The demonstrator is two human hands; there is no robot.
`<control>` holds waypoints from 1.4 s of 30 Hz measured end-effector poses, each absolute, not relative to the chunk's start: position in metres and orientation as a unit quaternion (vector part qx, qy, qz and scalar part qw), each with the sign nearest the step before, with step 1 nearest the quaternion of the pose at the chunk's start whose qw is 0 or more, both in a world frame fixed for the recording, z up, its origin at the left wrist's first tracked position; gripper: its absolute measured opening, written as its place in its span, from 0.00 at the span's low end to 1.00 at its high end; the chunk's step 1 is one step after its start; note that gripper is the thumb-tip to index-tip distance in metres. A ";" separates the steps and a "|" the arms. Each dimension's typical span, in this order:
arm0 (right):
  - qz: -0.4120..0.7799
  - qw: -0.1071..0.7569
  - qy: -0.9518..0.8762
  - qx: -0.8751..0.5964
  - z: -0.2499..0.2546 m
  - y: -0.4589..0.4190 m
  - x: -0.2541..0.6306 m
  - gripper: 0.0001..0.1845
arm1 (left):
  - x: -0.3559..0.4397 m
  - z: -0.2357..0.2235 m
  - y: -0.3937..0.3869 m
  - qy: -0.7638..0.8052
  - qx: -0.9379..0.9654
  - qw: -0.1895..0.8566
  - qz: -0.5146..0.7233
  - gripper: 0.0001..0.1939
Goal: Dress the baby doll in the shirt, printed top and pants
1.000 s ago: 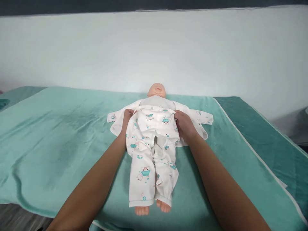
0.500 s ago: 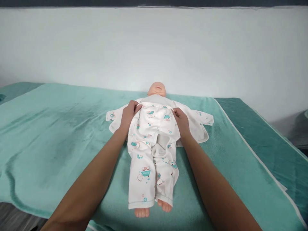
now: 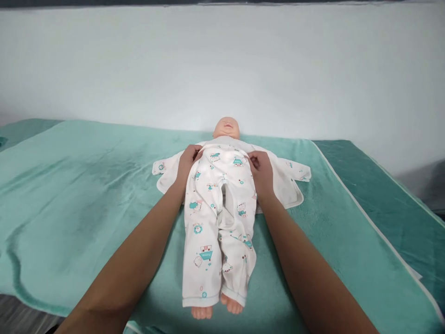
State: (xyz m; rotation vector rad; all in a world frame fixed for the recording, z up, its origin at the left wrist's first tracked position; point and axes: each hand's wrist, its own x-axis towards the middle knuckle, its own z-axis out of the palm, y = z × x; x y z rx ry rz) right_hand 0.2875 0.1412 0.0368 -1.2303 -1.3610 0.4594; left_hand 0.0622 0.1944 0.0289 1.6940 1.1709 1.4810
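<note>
A baby doll [image 3: 226, 127] lies on its back, head away from me, its toes showing at the near end. White printed baby pants [image 3: 205, 222] cover its legs and reach up over the belly, with an opening at the crotch. My left hand [image 3: 187, 162] pinches the waistband on the left side. On the right side, my right hand [image 3: 260, 171] has its fingers curled closed on the same waistband. A white long-sleeved shirt [image 3: 287, 188] is spread beneath the doll, its sleeves stretched out to both sides.
A light green blanket [image 3: 86, 199] lies under the doll, over a darker green cover [image 3: 375, 185] on the right. Behind the doll's head rises a white wall [image 3: 222, 65]. Grey flooring [image 3: 21, 315] shows at the lower left.
The pants' waist sits slightly higher on the doll, and the crotch opening has narrowed. The doll's feet have shifted slightly left and toward me. Both hands keep their hold.
</note>
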 end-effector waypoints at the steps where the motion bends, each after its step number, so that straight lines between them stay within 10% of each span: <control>1: 0.184 0.581 -0.612 -0.504 0.038 0.142 0.288 0.11 | 0.062 0.033 0.193 0.424 0.663 0.272 0.554 0.08; 13: 0.139 0.461 -0.661 -0.576 0.060 0.174 0.300 0.13 | 0.067 0.051 0.214 0.498 0.653 0.245 0.515 0.08; 24: 0.201 0.560 -0.603 -0.531 0.044 0.174 0.291 0.09 | 0.070 0.037 0.219 0.532 0.573 0.313 0.540 0.04; 42: 0.134 0.475 -0.695 -0.523 0.030 0.139 0.310 0.20 | 0.055 0.035 0.173 0.480 0.568 0.372 0.556 0.08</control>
